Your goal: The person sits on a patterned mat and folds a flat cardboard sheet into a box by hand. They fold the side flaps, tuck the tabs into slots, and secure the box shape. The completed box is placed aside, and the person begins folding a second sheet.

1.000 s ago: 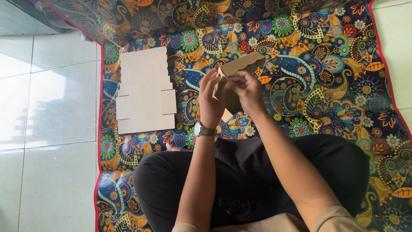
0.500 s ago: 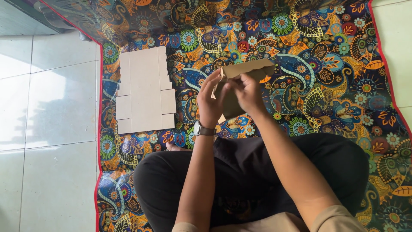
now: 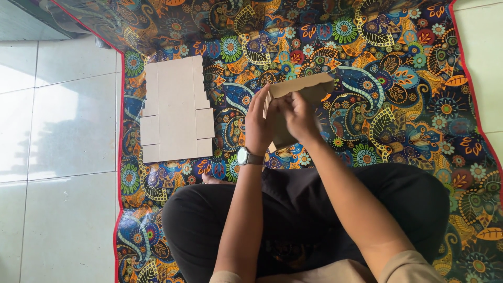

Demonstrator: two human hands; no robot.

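Note:
I hold a partly folded brown cardboard box in front of me above the patterned mat. My left hand, with a wristwatch on its wrist, grips the box's left side, fingers upright along the wall. My right hand clasps the box from the front and right, fingers curled over a flap. The lower part of the box is hidden behind both hands.
A flat stack of unfolded cardboard box blanks lies on the mat to the left. The colourful patterned mat with a red edge covers the floor; white tiles lie to the left. My crossed legs in black trousers fill the foreground.
The box has been turned and raised a little, its top flap now stretched out to the right. Both hands shifted their grip slightly on it.

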